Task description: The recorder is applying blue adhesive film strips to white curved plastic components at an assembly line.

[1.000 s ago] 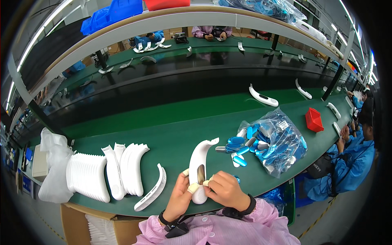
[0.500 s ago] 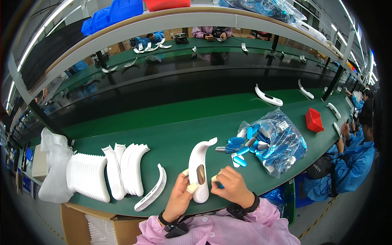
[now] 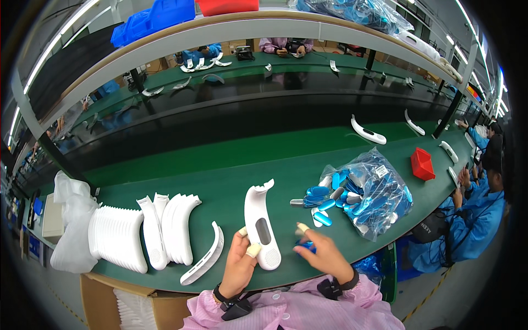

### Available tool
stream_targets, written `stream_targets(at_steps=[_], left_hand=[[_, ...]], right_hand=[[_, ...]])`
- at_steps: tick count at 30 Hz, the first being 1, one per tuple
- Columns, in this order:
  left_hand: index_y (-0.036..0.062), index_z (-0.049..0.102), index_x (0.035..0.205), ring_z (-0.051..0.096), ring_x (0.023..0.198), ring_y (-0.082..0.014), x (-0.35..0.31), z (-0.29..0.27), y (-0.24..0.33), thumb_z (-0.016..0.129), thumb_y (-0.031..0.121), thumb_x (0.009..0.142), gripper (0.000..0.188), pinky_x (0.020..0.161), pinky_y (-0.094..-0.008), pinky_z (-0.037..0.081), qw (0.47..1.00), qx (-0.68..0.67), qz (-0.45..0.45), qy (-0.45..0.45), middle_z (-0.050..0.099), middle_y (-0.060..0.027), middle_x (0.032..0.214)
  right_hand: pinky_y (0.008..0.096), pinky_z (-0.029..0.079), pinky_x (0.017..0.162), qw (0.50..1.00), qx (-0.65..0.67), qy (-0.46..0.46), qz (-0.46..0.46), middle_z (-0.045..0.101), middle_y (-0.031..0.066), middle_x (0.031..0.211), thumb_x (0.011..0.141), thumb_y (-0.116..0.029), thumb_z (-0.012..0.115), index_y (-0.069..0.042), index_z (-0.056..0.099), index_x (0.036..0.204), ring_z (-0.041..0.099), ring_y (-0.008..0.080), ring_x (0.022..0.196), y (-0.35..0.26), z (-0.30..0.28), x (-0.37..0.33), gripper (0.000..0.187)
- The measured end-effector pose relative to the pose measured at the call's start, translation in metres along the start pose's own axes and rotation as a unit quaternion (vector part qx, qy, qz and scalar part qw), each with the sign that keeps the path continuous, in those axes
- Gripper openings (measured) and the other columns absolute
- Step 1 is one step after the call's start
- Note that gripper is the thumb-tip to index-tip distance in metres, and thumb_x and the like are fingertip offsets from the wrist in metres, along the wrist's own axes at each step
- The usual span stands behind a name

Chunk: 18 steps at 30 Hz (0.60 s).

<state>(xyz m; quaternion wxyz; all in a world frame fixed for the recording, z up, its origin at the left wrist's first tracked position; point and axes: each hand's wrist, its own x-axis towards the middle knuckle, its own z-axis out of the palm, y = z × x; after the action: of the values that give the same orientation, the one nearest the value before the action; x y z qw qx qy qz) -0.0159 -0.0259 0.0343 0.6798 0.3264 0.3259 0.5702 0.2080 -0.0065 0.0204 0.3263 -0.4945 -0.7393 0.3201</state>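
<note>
My left hand (image 3: 240,264) grips the lower left edge of a white curved plastic housing (image 3: 256,212). The housing stands tilted, its notched narrow end away from me. A grey oval panel (image 3: 264,231) sits in its face, above a patch of small holes. Just right of the housing, my right hand (image 3: 325,254) has its fingers closed on a small shiny blue piece of film (image 3: 304,247), partly hidden and slightly blurred. Pale covers wrap some fingertips on both hands. A loose curved white shell (image 3: 206,256) lies left of my left hand.
White shells (image 3: 116,236) stand in a row at the left. Blue and silver oval pieces (image 3: 323,203) spill from a clear plastic bag (image 3: 379,187) at the right, near a red bin (image 3: 422,164). Housings (image 3: 368,133) lie beyond. A person in blue (image 3: 467,214) sits at the far right.
The housing has tilted left and its oval panel now looks grey rather than brownish. My right hand has moved away to the right with the blue film.
</note>
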Motion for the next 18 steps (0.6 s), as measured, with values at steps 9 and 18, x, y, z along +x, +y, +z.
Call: stream_targets(at_steps=[9,18], left_hand=[[-0.0010,0.047,0.133,0.043,0.124,-0.0389,-0.007,-0.032,0.011,0.064,0.007,0.084,0.053,0.104,-0.0450,0.034,0.717,0.658,0.209,0.097,0.047,-0.0218,0.131],[-0.0014,0.057,0.124,0.054,0.087,-0.0356,-0.053,-0.076,0.029,0.050,-0.009,0.076,0.049,0.080,-0.0481,0.041,0.635,0.747,0.110,0.164,0.056,-0.0155,0.096]], right_hand=[[0.0226,0.053,0.055,0.813,0.519,-0.175,0.197,0.063,0.0037,0.089,0.092,-0.008,0.062,0.000,0.051,0.124,0.058,0.0072,0.059,0.030,0.028,0.088,0.034],[0.0353,0.050,0.086,0.979,-0.021,0.176,-0.097,0.066,0.0159,0.104,0.083,-0.003,0.063,0.000,0.064,0.108,0.061,0.0314,0.103,0.100,0.002,0.146,0.025]])
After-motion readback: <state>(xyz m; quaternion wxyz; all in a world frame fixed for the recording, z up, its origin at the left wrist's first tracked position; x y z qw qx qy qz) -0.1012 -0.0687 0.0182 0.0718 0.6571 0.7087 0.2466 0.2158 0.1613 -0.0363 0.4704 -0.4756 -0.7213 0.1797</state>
